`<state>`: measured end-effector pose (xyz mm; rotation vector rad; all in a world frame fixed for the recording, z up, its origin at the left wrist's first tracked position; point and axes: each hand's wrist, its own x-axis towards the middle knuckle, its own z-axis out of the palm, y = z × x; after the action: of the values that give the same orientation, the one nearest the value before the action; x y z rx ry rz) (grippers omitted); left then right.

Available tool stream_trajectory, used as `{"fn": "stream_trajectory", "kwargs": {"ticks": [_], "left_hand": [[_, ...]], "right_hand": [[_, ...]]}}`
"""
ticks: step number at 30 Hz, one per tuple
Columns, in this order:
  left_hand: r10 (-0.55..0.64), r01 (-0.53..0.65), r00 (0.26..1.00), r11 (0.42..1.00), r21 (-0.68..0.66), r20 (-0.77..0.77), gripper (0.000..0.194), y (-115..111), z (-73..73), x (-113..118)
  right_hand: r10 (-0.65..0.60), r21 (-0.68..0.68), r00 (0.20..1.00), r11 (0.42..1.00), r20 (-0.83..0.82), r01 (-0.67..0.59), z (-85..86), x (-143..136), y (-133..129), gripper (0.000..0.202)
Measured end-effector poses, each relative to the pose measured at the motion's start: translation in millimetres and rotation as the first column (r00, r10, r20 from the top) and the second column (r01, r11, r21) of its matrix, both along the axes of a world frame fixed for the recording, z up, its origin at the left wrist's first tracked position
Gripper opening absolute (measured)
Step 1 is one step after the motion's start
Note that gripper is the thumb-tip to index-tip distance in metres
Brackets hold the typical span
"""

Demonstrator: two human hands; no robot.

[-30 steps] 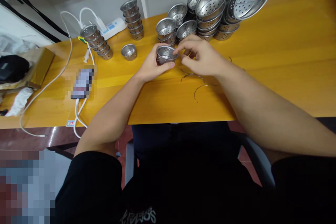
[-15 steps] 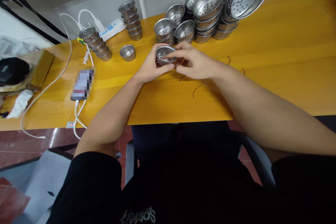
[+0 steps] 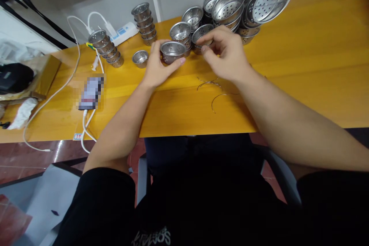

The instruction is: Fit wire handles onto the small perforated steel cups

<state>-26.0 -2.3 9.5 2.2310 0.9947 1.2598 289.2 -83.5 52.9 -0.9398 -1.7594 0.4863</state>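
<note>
A: Holding what, over there toward the middle of the worktop (image 3: 302, 69)?

B: Clasping a small perforated steel cup (image 3: 172, 50) in the left hand (image 3: 155, 70). Grip closed round its wall, thumb on the near side, fingers behind; mouth up, just above the wood or barely touching it. Hard to tell which.

A: And on the other side?

B: Hovering with the right hand (image 3: 227, 59) just beside that cup, thumb and forefinger drawn close as if pinching. Cannot tell whether anything thin sits in that grip.

A: Anything looking finished?

B: Probably, judging by the layout: two leaning stacks of small cups (image 3: 106, 48) toward the far left corner, plus a lone cup (image 3: 140, 58) set down just left of the held one.

A: And looking untouched?

B: Plenty. Heaped along the far edge behind both hands, a pile of perforated baskets (image 3: 230, 7), some small, some much wider. Also lying loose toward the near edge, under the right wrist: a few curved wire pieces (image 3: 208, 83).

A: So, roughly where?

B: Somewhere in the middle, at a guess. More left in the heap than stacked.

A: Anything else about?

B: A phone (image 3: 90, 92) on a white cable (image 3: 83, 123) near the left end.
</note>
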Motion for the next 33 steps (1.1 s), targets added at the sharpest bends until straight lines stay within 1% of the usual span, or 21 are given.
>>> {"fn": "stream_trajectory", "kwargs": {"ticks": [2,4,6,8,11,14,16,18,19,20,22,23,25,26,29,31,33], "left_hand": [[0.049,-0.049,0.999,0.999,-0.004,0.018,0.117,3,1.2,-7],[0.070,-0.069,0.997,0.997,-0.015,0.025,0.118,11,-2.2,-13],[0.104,-0.103,0.993,0.994,-0.019,0.047,0.120,22,-6.3,-19],[0.157,-0.155,0.982,0.988,-0.023,0.105,0.123,38,-7.4,-24],[0.182,-0.177,0.967,0.983,-0.039,0.181,0.124,64,-1.2,-28],[0.157,-0.157,0.977,0.987,-0.011,0.146,0.110,88,11.3,-25],[0.145,-0.149,0.983,0.988,0.029,0.110,0.099,102,22.9,-15],[0.151,-0.155,0.982,0.988,0.027,0.114,0.096,113,38.8,4],[0.174,-0.174,0.978,0.985,-0.009,0.114,0.097,117,48.7,17],[0.205,-0.199,0.974,0.977,-0.072,0.099,0.097,119,59.7,31],[0.295,-0.288,0.956,0.940,-0.180,0.008,0.083,119,83.4,60],[0.325,-0.331,0.944,0.920,-0.210,-0.063,0.074,116,94.8,74],[0.357,-0.376,0.927,0.893,-0.247,-0.118,0.069,109,114.1,97],[0.370,-0.395,0.918,0.880,-0.263,-0.139,0.067,106,121.2,106],[0.370,-0.408,0.911,0.868,-0.283,-0.180,0.067,99,132.9,122],[0.356,-0.410,0.907,0.868,-0.282,-0.225,0.069,96,136.1,127],[0.355,-0.433,0.887,0.861,-0.267,-0.296,0.069,91,138.5,132]], "right_hand": [[-0.022,0.005,1.000,1.000,-0.006,0.022,-1.9,3,4,0.038],[-0.034,0.015,0.999,0.999,0.003,0.034,-4.4,4,6,0.039],[-0.044,0.020,0.999,0.999,0.019,0.043,-5.7,3,5,0.040],[-0.061,0.015,0.997,0.998,0.050,0.061,-5.2,1,3,0.038],[-0.094,-0.014,0.987,0.995,0.129,0.097,-1.7,-4,-3,0.032],[-0.093,-0.048,0.977,0.993,0.192,0.104,1.5,-6,-6,0.027],[-0.083,-0.066,0.975,0.993,0.208,0.099,2.2,-7,-6,0.028],[-0.078,-0.085,0.973,0.992,0.215,0.098,2.1,-8,-6,0.030],[-0.076,-0.095,0.973,0.991,0.217,0.098,2.0,-8,-6,0.032],[-0.073,-0.106,0.973,0.989,0.219,0.099,2.2,-9,-7,0.033],[-0.067,-0.126,0.973,0.987,0.223,0.097,3.2,-10,-8,0.034],[-0.062,-0.134,0.972,0.986,0.226,0.094,4.0,-11,-10,0.033],[-0.048,-0.142,0.972,0.986,0.232,0.083,6.2,-12,-12,0.032],[-0.038,-0.143,0.972,0.987,0.231,0.072,7.4,-12,-13,0.030],[-0.003,-0.146,0.974,0.989,0.226,0.037,10.8,-13,-16,0.027],[0.013,-0.160,0.973,0.987,0.232,0.025,12.8,-13,-17,0.027],[0.027,-0.173,0.972,0.985,0.235,0.015,14.6,-14,-18,0.027]]}}
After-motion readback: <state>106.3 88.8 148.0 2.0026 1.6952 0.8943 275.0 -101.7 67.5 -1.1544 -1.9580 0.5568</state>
